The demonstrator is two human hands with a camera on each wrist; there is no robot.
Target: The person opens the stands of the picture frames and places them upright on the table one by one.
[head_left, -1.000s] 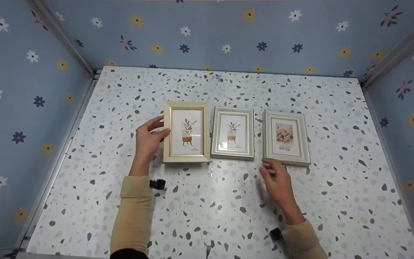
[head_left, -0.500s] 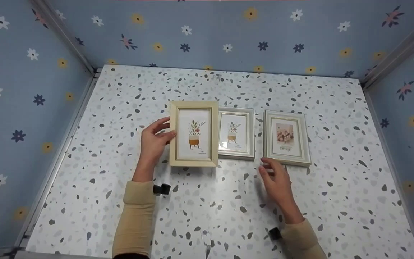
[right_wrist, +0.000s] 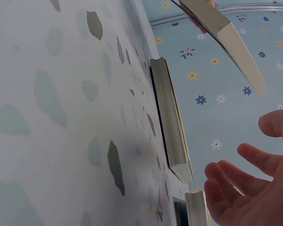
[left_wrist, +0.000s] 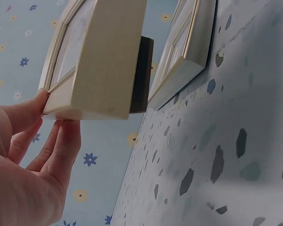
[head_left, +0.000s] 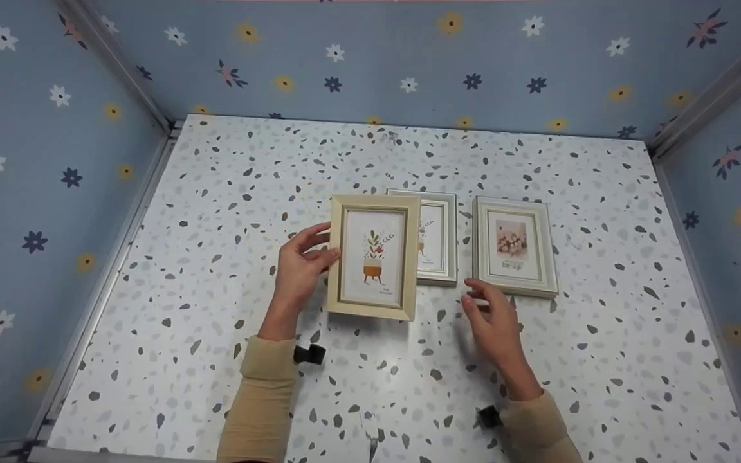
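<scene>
My left hand [head_left: 301, 267] pinches the left edge of a cream picture frame [head_left: 374, 254] with a potted-plant print, thumb in front and fingers behind. In the left wrist view this picture frame [left_wrist: 108, 56] is raised off the table, and a dark piece sticks out from its back. It covers the left part of a silvery-white picture frame [head_left: 438, 276] lying on the table. To the right lies a pale picture frame [head_left: 515, 289] with a flower photo. My right hand [head_left: 496, 321] is near that one's lower left corner, fingers loosely bent, holding nothing.
The table [head_left: 216, 193] has a white speckled top. Blue flowered panels [head_left: 370, 58] enclose it at the back and both sides, with metal rails in the corners. A small black piece sticks out from each cuff.
My left hand has lifted the cream picture frame and carried it right and toward me, so it now overlaps the middle one in view. The right hand has barely moved.
</scene>
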